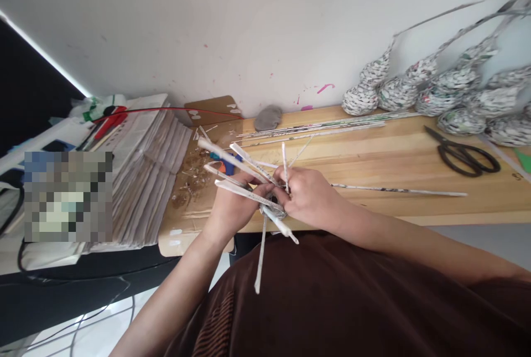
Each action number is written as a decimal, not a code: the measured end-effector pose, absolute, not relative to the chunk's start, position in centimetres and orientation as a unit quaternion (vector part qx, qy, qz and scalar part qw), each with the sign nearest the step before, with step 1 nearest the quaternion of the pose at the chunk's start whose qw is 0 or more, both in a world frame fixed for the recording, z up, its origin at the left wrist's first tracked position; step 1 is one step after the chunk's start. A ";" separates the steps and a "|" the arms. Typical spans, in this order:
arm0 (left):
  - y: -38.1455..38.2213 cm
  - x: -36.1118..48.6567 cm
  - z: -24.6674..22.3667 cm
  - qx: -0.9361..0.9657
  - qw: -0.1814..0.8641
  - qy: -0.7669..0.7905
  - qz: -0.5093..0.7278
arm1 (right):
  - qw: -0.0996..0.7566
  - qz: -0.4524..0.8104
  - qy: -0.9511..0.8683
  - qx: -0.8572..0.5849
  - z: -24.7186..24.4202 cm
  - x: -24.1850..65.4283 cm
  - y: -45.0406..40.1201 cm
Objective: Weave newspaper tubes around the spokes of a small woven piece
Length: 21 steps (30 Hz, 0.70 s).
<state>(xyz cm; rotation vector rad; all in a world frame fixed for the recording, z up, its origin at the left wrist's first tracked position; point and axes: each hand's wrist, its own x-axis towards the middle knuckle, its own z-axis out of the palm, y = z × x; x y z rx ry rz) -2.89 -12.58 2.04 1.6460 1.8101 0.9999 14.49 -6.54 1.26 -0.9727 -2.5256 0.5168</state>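
Observation:
Between my hands, over the table's front edge, is a small woven paper piece (277, 208) with several rolled paper sticks (244, 193) fanning out from it. My left hand (238, 202) is closed round its left side, with sticks crossing over the fingers. On the right side, my right hand (309, 196) pinches at the sticks near the centre, thumb and fingers close together. One stick (261, 257) hangs down toward my lap. A long thin paper strand (398, 190) lies to the right, its near end hidden by my right hand.
Black scissors (467, 156) lie on the wooden table (406, 160) at right. Woven paper gourd shapes (360, 99) stand behind them. Long paper rods (315, 129) and a grey stone-like lump (267, 118) are near the wall. A tall newspaper stack (145, 180) is at left.

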 end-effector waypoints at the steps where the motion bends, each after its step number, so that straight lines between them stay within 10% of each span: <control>1: -12.6 -2.8 1.9 0.598 0.235 0.671 0.370 | 0.192 0.188 -0.898 -0.348 1.3 14.5 -6.6; 21: -12.3 -3.1 1.5 0.586 0.296 0.661 0.362 | 0.231 0.105 -0.920 -0.300 0.5 15.0 -6.9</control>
